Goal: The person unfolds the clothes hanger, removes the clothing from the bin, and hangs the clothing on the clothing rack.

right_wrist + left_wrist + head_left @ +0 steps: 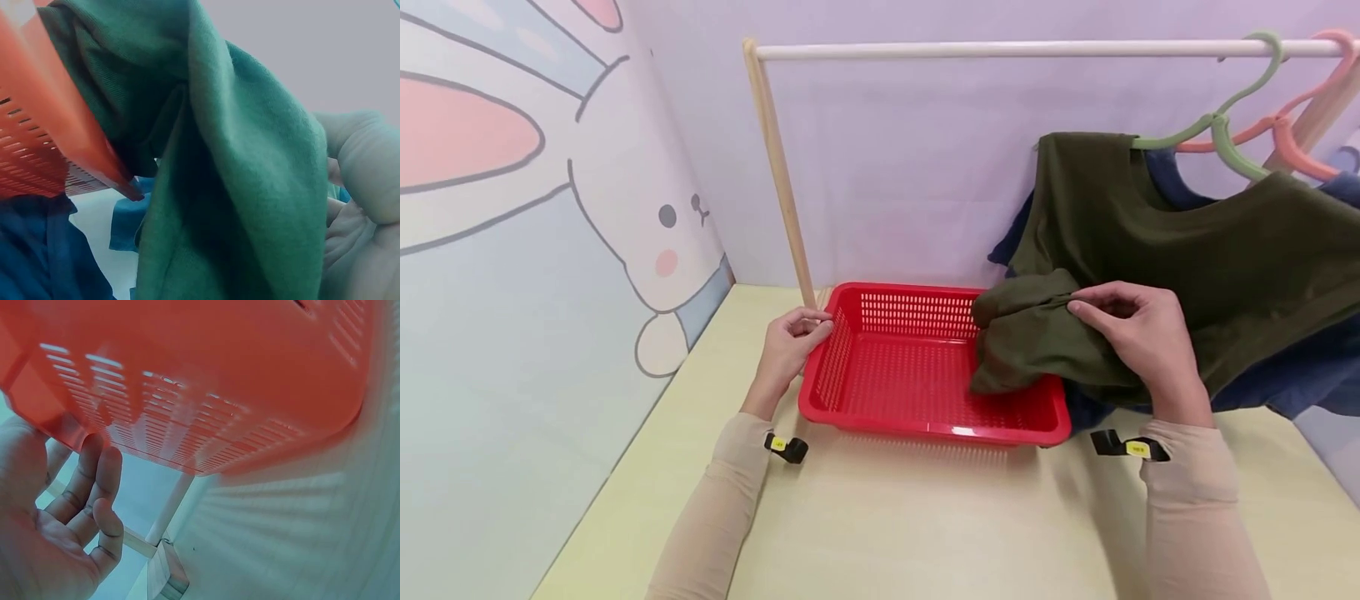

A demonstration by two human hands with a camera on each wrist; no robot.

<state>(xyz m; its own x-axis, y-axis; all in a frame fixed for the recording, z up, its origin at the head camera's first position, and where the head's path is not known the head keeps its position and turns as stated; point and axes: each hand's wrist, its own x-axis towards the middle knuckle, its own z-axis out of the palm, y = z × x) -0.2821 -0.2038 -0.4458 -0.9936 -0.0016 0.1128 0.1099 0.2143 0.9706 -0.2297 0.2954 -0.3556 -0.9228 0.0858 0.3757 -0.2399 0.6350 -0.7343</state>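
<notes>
A red plastic basket [910,358] with slotted walls is at the centre of the head view. My left hand [790,342] grips its left rim, thumb above; the left wrist view shows fingers [106,469] curled beneath the edge. Dark green cloth [1022,333] lies folded over the basket's right end, bunched and partly inside. My right hand [1142,333] pinches this cloth between thumb and forefinger. In the right wrist view the green cloth [250,162] drapes over the rim and hides the fingertips. Whether it belongs to the dark green shirt [1180,250] hanging behind, I cannot tell.
A white rail [1000,50] on wooden legs [782,183] spans the back. From it hang a green hanger [1232,142] with the green shirt and a pink hanger [1292,142] with a dark blue garment [1315,375]. A rabbit-painted wall [587,275] stands left of the pale table [925,517].
</notes>
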